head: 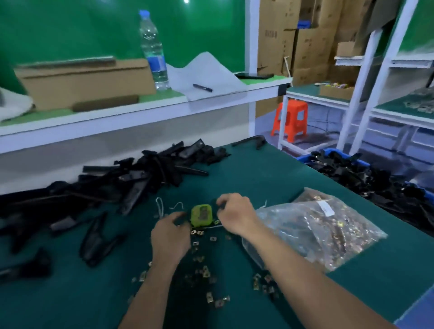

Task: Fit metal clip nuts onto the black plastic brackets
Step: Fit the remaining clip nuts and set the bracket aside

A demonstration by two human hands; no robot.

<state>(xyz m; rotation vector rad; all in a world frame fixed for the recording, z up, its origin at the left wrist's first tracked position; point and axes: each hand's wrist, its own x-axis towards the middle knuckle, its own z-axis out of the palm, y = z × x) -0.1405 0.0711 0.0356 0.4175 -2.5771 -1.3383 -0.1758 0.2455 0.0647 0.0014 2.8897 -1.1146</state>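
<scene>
Here, clip nuts (206,272) beside left grip (170,237).

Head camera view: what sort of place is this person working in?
Probably a small factory assembly bench: a heap of black plastic brackets on the dark green table, small loose metal clip nuts scattered before the person, and stacked brown cardboard cartons behind.

Dim, cool, even light with faint shadows; a white glare spot (186,1) sits on the glossy green wall panel (82,30). Motion blur softens everything, worst on the long brown cardboard box (87,79). The crinkled clear plastic bag (312,225) glints, and the white shelf edge (141,112) bows.
</scene>
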